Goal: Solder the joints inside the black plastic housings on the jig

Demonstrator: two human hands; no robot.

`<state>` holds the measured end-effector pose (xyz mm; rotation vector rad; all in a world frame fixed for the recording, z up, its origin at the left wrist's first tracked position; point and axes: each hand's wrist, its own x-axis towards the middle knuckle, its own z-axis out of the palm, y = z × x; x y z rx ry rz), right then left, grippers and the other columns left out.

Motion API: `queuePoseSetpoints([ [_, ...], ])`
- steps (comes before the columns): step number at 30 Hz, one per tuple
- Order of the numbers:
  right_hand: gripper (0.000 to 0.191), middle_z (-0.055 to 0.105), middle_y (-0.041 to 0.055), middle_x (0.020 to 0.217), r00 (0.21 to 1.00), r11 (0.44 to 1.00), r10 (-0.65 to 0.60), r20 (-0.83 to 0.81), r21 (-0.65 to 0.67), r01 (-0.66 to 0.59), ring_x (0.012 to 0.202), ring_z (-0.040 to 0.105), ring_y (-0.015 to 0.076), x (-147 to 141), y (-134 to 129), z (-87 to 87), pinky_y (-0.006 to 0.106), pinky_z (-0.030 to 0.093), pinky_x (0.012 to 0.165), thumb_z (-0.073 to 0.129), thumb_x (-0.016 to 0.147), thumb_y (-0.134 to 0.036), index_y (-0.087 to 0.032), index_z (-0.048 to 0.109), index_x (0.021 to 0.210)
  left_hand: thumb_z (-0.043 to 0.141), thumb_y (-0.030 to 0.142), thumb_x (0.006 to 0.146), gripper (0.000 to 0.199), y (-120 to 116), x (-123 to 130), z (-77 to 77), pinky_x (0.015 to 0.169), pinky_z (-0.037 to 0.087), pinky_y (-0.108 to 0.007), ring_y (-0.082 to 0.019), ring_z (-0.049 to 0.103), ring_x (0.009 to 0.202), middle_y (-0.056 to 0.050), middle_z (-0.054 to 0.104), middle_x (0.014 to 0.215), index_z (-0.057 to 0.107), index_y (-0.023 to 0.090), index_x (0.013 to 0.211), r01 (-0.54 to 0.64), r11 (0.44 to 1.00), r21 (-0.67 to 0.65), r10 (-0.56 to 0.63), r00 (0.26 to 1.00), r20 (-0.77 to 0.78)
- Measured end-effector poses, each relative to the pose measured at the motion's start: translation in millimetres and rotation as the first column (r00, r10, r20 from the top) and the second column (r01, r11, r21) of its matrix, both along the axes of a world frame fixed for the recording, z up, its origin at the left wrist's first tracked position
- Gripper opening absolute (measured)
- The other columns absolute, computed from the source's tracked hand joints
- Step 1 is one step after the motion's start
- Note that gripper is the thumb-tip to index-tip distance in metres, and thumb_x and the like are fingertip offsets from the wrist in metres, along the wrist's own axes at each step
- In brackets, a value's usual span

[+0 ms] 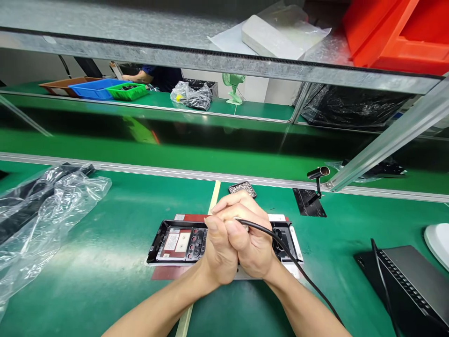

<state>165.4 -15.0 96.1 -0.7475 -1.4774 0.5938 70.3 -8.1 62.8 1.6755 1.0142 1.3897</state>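
Right, up close the left hand [220, 245] and right hand [256, 238] are pressed together, fingers curled. The right one pinches a black cable [284, 245] between thumb and forefinger; what the left grips, if anything, I can't tell, since the cable's end is hidden between them. The cable leaves by the right thumb and curves down past the right forearm. I'd call it light, bendy but springy, smooth enough to slip; best held firmly close to its end, with slack left so nothing tugs.

Below the hands, a shallow black housing [153, 250] lies on the tabletop [122, 295], its middle covered from view. It looks stiff and light, best lifted by its two ends; the cable crosses its right end and could snag there. Off right sits a black unit [414, 276] with a wire [382, 281] over it; left, a clear bag [80, 201] sprawls, well apart.

Just past the hands, a dish [242, 189] of small metal bits, easily knocked; right of it, a stand [318, 187]. Overhead, a shelf [140, 49] carries a red bin [396, 37]. Farthest back: trays [94, 89], a fan [233, 86] and a co-worker's hand [131, 77].
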Motion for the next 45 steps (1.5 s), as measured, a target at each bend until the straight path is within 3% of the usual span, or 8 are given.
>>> queuePoseSetpoints([
  [6, 0.035, 0.064, 0.0079, 0.116, 0.983, 0.992, -0.125, 0.136, -0.008, 0.127, 0.118, 0.056, 0.0269, 6, -2, 3.4, 0.048, 0.047, 0.098, 0.049, 0.096, -0.040, -0.024, 0.079, 0.089, 0.005, 0.062, 0.101, 0.074, -1, -1, 21.6, 0.073, 0.056, -0.037, -0.022, 0.064, 0.076, -0.009, 0.067, 0.076, 0.062, 0.021, 0.076, 0.282, 0.959, -0.027, -0.282, 0.959, -0.001],
  [11, 0.035, 0.056, 0.0051, 0.133, 0.961, 0.978, -0.204, 0.185, -0.012, 0.209, 0.128, 0.050, 0.0280, 7, -7, 4.9, 0.051, 0.039, 0.109, 0.046, 0.098, -0.037, -0.030, 0.080, 0.098, -0.004, 0.071, 0.095, 0.083, 8, -7, 37.8, 0.082, 0.053, -0.038, -0.022, 0.061, 0.084, -0.009, 0.064, 0.078, 0.057, 0.020, 0.071, 0.411, 0.911, 0.032, -0.404, 0.906, -0.128],
  [14, 0.035, 0.057, 0.0050, 0.131, 0.963, 0.977, -0.209, 0.170, -0.002, 0.212, 0.125, 0.052, 0.0266, 7, -8, 3.7, 0.050, 0.039, 0.108, 0.045, 0.098, -0.034, -0.029, 0.080, 0.097, -0.008, 0.077, 0.088, 0.086, 18, -22, 28.4, 0.083, 0.049, -0.039, -0.022, 0.055, 0.083, -0.007, 0.060, 0.079, 0.055, 0.020, 0.073, 0.382, 0.919, 0.099, -0.356, 0.911, -0.210],
  [17, 0.039, 0.065, 0.0070, 0.110, 0.979, 0.984, -0.176, 0.099, -0.018, 0.179, 0.110, 0.059, 0.0240, 7, -9, 1.1, 0.048, 0.045, 0.099, 0.041, 0.098, -0.031, -0.025, 0.079, 0.090, -0.008, 0.072, 0.093, 0.081, 25, -44, 9.7, 0.077, 0.046, -0.035, -0.019, 0.053, 0.079, -0.004, 0.058, 0.080, 0.053, 0.020, 0.080, 0.263, 0.964, 0.043, -0.253, 0.955, -0.155],
  [20, 0.037, 0.068, 0.0056, 0.086, 0.997, 0.992, 0.002, -0.073, -0.124, -0.011, 0.077, 0.065, 0.0189, 5, -9, -0.4, 0.039, 0.052, 0.069, 0.038, 0.098, -0.030, -0.022, 0.071, 0.082, 0.009, 0.059, 0.104, 0.063, 27, -64, -9.6, 0.071, 0.042, -0.031, -0.015, 0.051, 0.071, 0.000, 0.055, 0.075, 0.052, 0.020, 0.080, 0.152, 0.987, -0.057, -0.162, 0.951, -0.264],
  [24, 0.029, 0.055, -0.0029, 0.055, 0.954, 0.965, 0.115, -0.276, -0.196, -0.173, 0.042, 0.047, 0.0112, -4, -9, -0.9, 0.025, 0.041, 0.041, 0.042, 0.097, -0.032, -0.022, 0.063, 0.080, 0.031, 0.045, 0.107, 0.042, 28, -78, -30.8, 0.066, 0.039, -0.029, -0.015, 0.054, 0.067, 0.002, 0.056, 0.072, 0.051, 0.020, 0.080, 0.045, 0.996, -0.082, -0.083, 0.831, -0.551],
  [30, 0.038, 0.044, -0.0064, 0.046, 0.947, 0.970, 0.059, -0.315, -0.204, -0.128, 0.035, 0.034, 0.0081, -4, -8, -1.7, 0.022, 0.036, 0.035, 0.038, 0.098, -0.044, -0.022, 0.057, 0.072, 0.039, 0.042, 0.105, 0.036, 27, -80, -45.5, 0.062, 0.038, -0.029, -0.020, 0.061, 0.075, -0.003, 0.062, 0.075, 0.053, 0.018, 0.082, 0.125, 0.992, -0.037, -0.112, 0.678, -0.726],
  [45, 0.047, 0.042, -0.0063, 0.047, 0.966, 0.974, 0.080, -0.247, -0.185, -0.128, 0.035, 0.031, 0.0078, -3, -12, -3.4, 0.022, 0.035, 0.034, 0.030, 0.098, -0.051, -0.023, 0.058, 0.073, 0.050, 0.048, 0.100, 0.032, 25, -81, -50.8, 0.054, 0.033, -0.028, -0.021, 0.062, 0.066, -0.003, 0.064, 0.073, 0.053, 0.019, 0.090, 0.185, 0.980, -0.071, -0.173, 0.626, -0.761],
])
